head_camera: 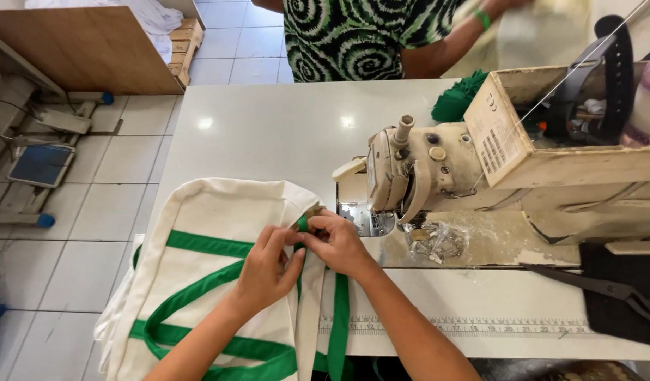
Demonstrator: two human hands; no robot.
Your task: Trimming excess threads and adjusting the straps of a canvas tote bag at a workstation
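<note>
At the upper left of the frame a wooden table (92, 49) stands on the tiled floor. Lower left, a cream canvas bag (212, 282) with green straps (205, 244) lies half over the white worktable (282, 127). At centre the left hand (265, 271) and right hand (339, 243) meet, both pinching the green binding (303, 224) at the bag's top edge. Just right sits the worn sewing machine (423, 176), a ruler strip (466, 326) below. If the pinch loosens, I reckon the fold would slip; the fingers are also close to the needle area.
</note>
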